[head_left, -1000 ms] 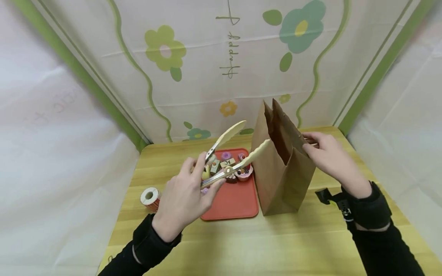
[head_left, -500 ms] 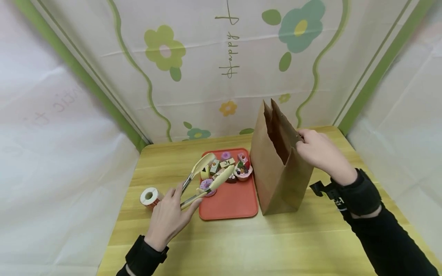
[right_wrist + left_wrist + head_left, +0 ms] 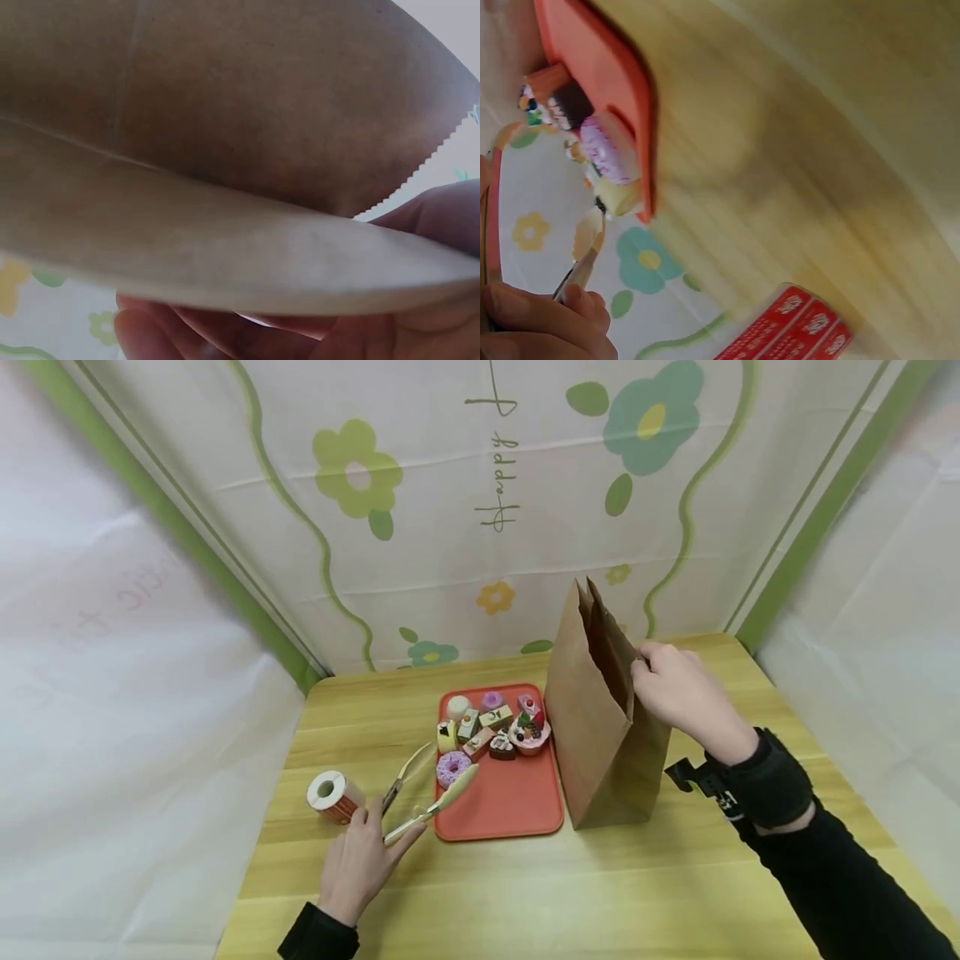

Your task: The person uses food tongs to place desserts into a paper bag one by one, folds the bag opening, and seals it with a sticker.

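Note:
My left hand [image 3: 356,864] holds a pair of tongs [image 3: 459,785] with cream tips, their two arms spread apart at the tray's left edge with nothing between them. On the red tray [image 3: 502,810] sit several small toy-like cakes, among them a purple donut [image 3: 453,769] and a berry cupcake [image 3: 529,737]. My right hand [image 3: 686,702] grips the right side of the open top of a brown paper bag [image 3: 592,735], which stands upright against the tray's right side. In the right wrist view, fingers [image 3: 146,334] lie behind the paper; the bag's bottom inside is hidden.
A roll of red-and-white labels [image 3: 335,797] stands on the wooden table [image 3: 540,902], just left of the tongs. White cloth with printed flowers [image 3: 358,468] hangs behind the table, and pale walls rise on both sides.
My left hand has moved down and left with the tongs, from above the tray to its left edge. My right hand has shifted slightly left, drawing the bag's mouth narrower.

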`<state>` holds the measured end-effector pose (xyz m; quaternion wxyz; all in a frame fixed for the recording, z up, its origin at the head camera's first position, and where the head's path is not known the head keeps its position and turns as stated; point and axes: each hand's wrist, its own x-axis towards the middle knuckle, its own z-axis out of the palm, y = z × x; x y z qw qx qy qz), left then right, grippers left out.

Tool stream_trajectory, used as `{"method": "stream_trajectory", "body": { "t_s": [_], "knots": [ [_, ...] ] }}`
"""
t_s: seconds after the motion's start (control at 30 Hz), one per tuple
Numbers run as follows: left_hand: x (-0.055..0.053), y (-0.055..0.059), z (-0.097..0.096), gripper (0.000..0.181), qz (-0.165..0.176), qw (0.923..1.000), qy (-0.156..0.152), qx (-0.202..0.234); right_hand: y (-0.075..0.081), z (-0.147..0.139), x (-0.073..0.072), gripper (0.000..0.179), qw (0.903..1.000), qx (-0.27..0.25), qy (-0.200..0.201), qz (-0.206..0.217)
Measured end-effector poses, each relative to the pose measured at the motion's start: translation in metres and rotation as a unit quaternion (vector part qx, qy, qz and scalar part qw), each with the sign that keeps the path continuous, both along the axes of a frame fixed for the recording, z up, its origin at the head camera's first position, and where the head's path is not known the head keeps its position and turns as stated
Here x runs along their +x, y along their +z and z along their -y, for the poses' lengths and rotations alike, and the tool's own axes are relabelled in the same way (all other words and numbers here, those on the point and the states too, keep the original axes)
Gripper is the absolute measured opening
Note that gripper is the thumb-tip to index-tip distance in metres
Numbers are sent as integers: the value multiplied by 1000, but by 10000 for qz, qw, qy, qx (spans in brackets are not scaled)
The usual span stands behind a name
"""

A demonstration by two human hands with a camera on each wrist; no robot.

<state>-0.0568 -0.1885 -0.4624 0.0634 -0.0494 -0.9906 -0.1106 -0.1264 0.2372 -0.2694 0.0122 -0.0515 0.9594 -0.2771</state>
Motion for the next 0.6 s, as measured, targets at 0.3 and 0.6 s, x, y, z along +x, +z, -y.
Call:
{"method": "stream_trajectory", "body": {
  "t_s": [0.3, 0.6],
  "knots": [
    [-8, -12, 5, 88, -161, 9999, 10, -4, -2, -3, 3, 44, 9993, -187, 16, 315],
    [-17, -19, 8, 82, -549, 9967, -365, -468, -2, -3, 3, 36, 9996, -158, 53, 212]
  ]
}}
